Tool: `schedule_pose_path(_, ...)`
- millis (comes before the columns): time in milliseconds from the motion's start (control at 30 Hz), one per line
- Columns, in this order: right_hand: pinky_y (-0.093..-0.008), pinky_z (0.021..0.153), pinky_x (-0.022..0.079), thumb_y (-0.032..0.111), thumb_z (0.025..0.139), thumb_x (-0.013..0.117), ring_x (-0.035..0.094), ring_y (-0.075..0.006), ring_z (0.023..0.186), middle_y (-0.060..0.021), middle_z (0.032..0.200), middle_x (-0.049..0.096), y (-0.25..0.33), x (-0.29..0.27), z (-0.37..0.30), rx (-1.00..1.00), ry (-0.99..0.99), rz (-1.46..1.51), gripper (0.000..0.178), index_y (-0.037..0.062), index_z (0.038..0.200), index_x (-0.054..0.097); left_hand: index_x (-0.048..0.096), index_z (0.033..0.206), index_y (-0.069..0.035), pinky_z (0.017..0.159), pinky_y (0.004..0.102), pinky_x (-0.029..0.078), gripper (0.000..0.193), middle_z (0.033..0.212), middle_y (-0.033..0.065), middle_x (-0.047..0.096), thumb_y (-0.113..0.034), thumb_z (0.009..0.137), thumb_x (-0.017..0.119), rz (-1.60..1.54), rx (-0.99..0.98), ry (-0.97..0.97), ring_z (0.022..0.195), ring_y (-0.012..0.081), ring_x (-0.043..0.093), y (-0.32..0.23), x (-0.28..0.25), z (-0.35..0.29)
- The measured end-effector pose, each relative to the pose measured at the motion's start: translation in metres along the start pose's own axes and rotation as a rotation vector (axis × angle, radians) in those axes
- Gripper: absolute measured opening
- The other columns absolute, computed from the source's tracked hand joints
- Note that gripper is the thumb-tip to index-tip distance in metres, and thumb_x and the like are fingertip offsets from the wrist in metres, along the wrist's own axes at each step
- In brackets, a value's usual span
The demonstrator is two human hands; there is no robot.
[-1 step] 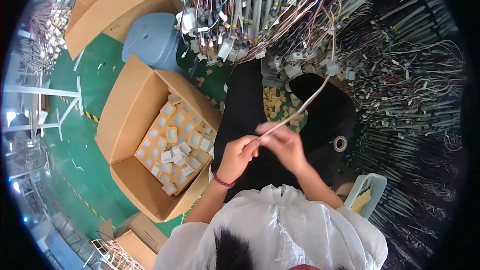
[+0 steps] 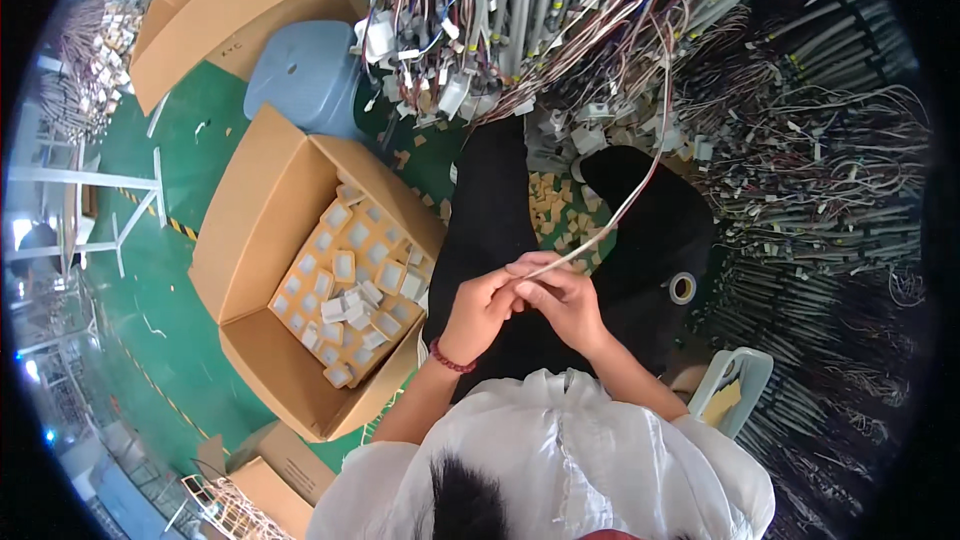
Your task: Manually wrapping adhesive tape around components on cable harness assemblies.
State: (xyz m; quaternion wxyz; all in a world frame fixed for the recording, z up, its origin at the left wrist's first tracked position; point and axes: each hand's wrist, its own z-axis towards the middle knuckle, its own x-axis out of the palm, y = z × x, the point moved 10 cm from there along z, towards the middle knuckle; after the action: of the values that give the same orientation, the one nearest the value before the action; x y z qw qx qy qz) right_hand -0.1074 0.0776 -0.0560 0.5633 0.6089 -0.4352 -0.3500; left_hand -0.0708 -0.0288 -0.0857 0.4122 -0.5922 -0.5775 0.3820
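A thin pale wire cable (image 2: 622,210) curves down from the hanging wire bundles to my two hands, which meet over my lap. My left hand (image 2: 481,318), with a dark red bead bracelet at the wrist, pinches its lower end. Just to the right, the thumb and fingers of my right hand (image 2: 566,306) are closed on the same cable, touching the left fingertips. The very end of the cable is hidden inside the fingers.
At my left stands an open cardboard box (image 2: 262,230) holding many white parts in a tan tray (image 2: 300,292). Beyond it is a blue-grey stool (image 2: 303,75). Wire harnesses (image 2: 820,190) crowd the right side. A tape roll (image 2: 682,288) rests by my right leg, near a pale bin (image 2: 745,380).
My right hand, blurred and partly raised before, has closed in on the cable beside the left fingers. My left hand stays nearly in place.
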Motion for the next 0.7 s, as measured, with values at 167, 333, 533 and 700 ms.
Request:
schedule_pose_path(167, -0.0238, 0.063, 0.047, 0.005, 0.086, 0.063, 0.059, -0.0126, 0.081, -0.0101, 0.095, 0.066, 0.000, -0.014, 0.012, 0.109, -0.079, -0.084, 0.013, -0.0023, 0.093, 0.071, 0.066, 0.094, 0.000, 0.057, 0.0201, 0.048, 0.022, 0.074, 0.0026, 0.065, -0.019, 0.095, 0.055, -0.132, -0.043, 0.049, 0.062, 0.0059, 0.058, 0.017, -0.008, 0.001)
schedule_pose_path(333, -0.0244, 0.070, 0.049, -0.001, 0.085, 0.064, 0.058, -0.0127, 0.082, -0.0111, 0.105, 0.059, -0.019, -0.001, 0.011, 0.117, 0.003, -0.083, 0.014, -0.0051, 0.097, 0.068, 0.063, 0.081, 0.001, 0.048, 0.0204, 0.042, 0.023, 0.067, 0.0033, 0.061, -0.018, 0.094, 0.056, -0.386, -0.045, 0.081, 0.053, 0.0065, 0.053, 0.017, -0.008, 0.002)
schedule_pose_path(533, -0.0241, 0.062, 0.048, 0.012, 0.089, 0.062, 0.059, -0.0124, 0.068, -0.0077, 0.083, 0.062, -0.020, 0.016, 0.023, 0.151, 0.098, -0.081, 0.015, -0.0029, 0.085, 0.063, 0.064, 0.098, 0.001, 0.053, 0.0227, 0.050, 0.029, 0.083, 0.0082, 0.068, -0.024, 0.096, 0.051, -0.434, -0.142, 0.290, 0.059, 0.0122, 0.063, 0.038, -0.034, 0.003)
schedule_pose_path(700, -0.0246, 0.059, 0.050, 0.020, 0.094, 0.058, 0.060, -0.0123, 0.063, -0.0067, 0.081, 0.061, -0.026, -0.005, 0.037, 0.262, -0.074, -0.016, 0.023, -0.0002, 0.085, 0.059, 0.058, 0.108, -0.009, 0.078, 0.0379, 0.052, 0.025, 0.095, 0.0134, 0.064, -0.014, 0.084, 0.064, 0.311, -0.237, -0.750, 0.088, 0.0282, 0.063, 0.203, -0.270, 0.016)
